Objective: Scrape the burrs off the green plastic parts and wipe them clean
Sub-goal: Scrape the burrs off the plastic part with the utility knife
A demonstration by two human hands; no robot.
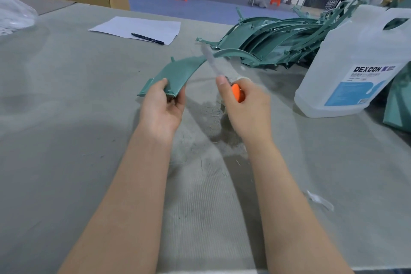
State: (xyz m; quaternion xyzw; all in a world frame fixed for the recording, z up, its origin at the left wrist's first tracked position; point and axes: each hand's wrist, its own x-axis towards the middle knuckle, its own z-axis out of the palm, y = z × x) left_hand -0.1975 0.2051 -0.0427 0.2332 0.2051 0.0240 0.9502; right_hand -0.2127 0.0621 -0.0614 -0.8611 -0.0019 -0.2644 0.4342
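Centrally, green plastic part (175,75): curved, smooth panel with small tabs, held above the grey felt-like table (66,95); left hand (161,107) grips its near end, thumb on top. Right of the part: right hand (245,107), fingers curled round an orange-handled knife (238,93), its blade blurred, at the part's far tip. Beyond the part: heap of like green parts (278,38); translucent jug (355,62); white paper (138,29) with pen (148,38).

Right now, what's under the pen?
The pen lies on a white sheet, near its front edge. The sheet lies flat on the grey table; anything beneath the sheet is covered.
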